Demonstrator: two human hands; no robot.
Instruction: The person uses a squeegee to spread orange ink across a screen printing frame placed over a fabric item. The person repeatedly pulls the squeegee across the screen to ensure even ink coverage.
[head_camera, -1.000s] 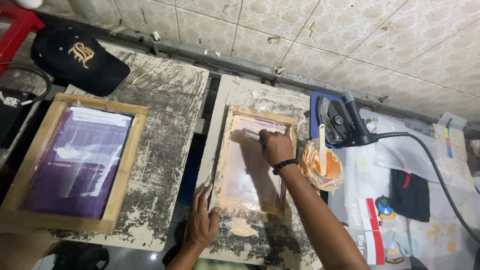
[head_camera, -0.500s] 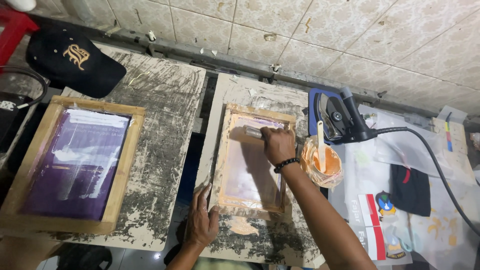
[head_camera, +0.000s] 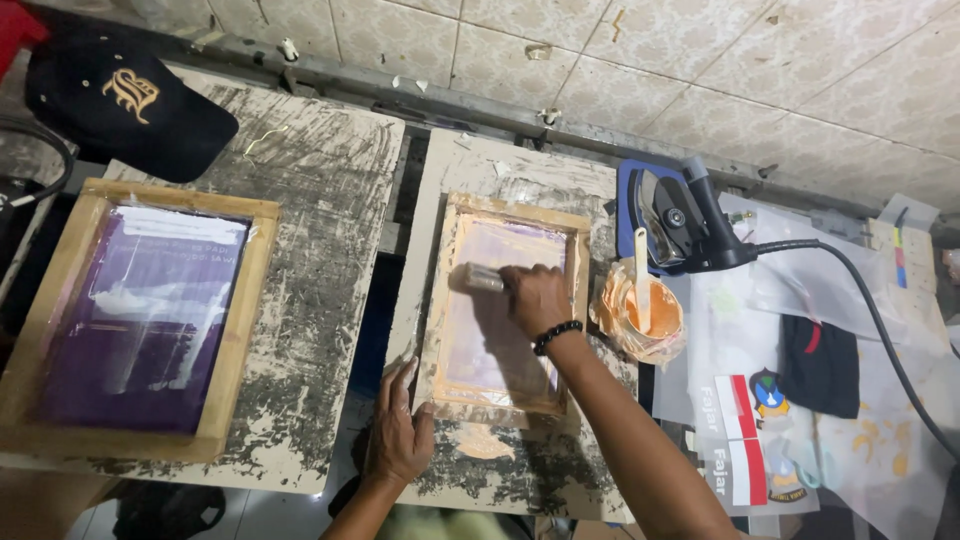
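Observation:
A small wooden-framed printing screen (head_camera: 455, 300) smeared with orange ink lies on a worn board (head_camera: 520, 170) in the middle. My right hand (head_camera: 535, 298), with a black bead bracelet at the wrist, grips a squeegee (head_camera: 483, 279) pressed across the upper half of the screen's mesh. My left hand (head_camera: 398, 432) lies flat on the board at the frame's lower left corner, fingers against the wood.
A larger wooden screen with purple mesh (head_camera: 140, 310) rests on the left board. A black cap (head_camera: 125, 105) sits at the back left. Right of the small screen stand a plastic-lined tub of orange ink with a stick (head_camera: 642, 310), a black iron (head_camera: 680, 215) with its cord, and printed sheets (head_camera: 740, 440).
My right hand has drawn the squeegee a little nearer along the screen. The left hand stays at the frame's corner. The view has shifted slightly.

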